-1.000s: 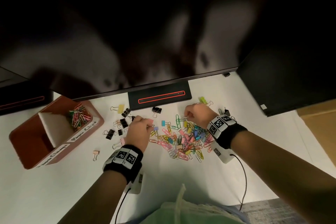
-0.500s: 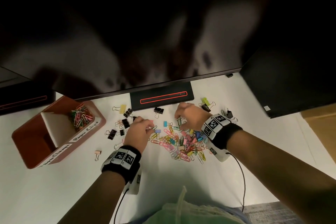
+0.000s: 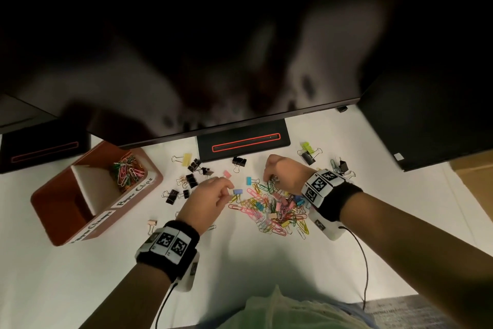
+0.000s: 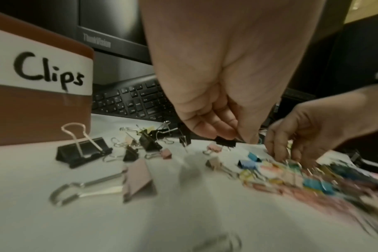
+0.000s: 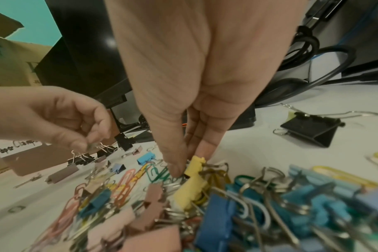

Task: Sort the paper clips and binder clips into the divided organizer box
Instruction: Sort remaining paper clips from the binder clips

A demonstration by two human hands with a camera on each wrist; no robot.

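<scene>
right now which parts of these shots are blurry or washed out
Head view: sharp on the clip pile, but the monitor above shows smeared pale reflections. Left wrist view: pile smeared at right, label on the box sharp. Right wrist view: nearest clips at the bottom out of focus.

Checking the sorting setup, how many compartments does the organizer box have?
2: the far compartment holds coloured paper clips; the near compartment looks empty, though shadowed.
</scene>
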